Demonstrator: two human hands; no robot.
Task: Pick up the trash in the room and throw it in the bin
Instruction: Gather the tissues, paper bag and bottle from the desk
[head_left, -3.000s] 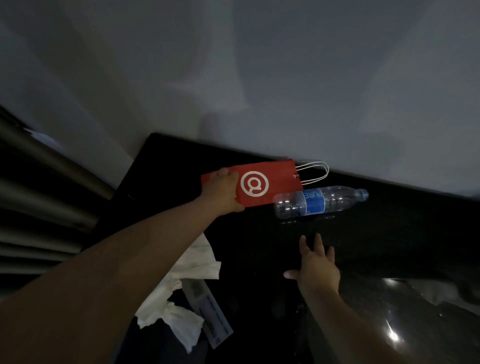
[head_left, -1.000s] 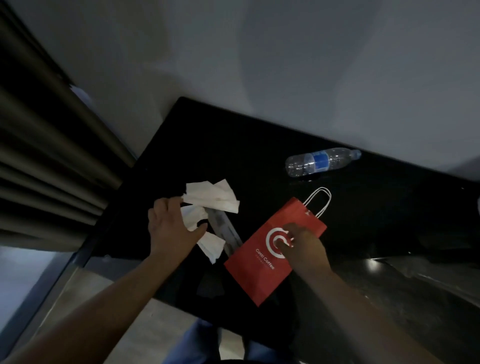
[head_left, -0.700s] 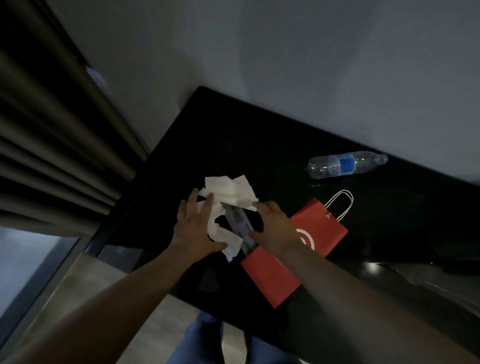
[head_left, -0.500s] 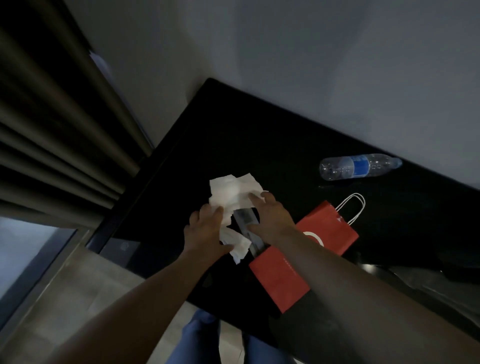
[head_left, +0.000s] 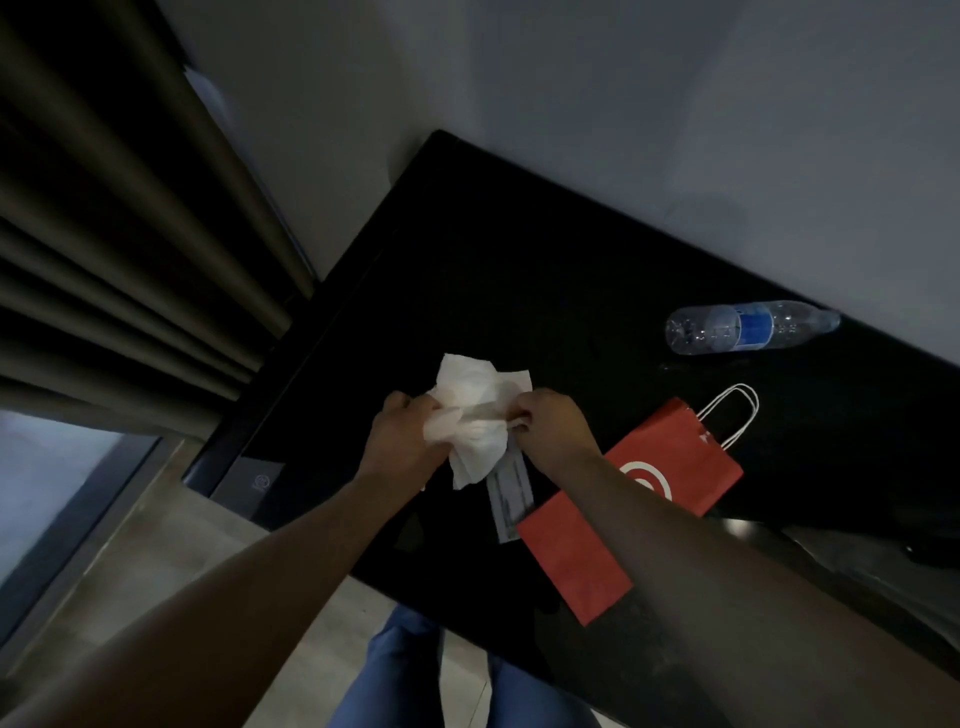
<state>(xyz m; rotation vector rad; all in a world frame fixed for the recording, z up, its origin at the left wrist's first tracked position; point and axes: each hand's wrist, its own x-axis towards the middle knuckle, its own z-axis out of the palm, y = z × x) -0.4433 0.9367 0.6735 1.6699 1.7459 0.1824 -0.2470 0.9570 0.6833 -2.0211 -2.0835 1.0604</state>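
We were early in the job, as we judged it: no bin showed in view, and all the trash we could see sat at the black table (head_left: 519, 260). Our left hand (head_left: 405, 441) gripped the left side of the crumpled white tissue (head_left: 480, 415), while our right hand (head_left: 553, 426) pinched its right edge, so the tissue was bunched between them over the tabletop. A flat grey wrapper (head_left: 506, 493) lay under the tissue's lower end, touching the edge of the red paper bag (head_left: 576, 561), which lay flat beneath our right forearm. The plastic bottle (head_left: 748, 327) lay on its side well apart, near the wall. Wrapper, bag and bottle were all left to collect.
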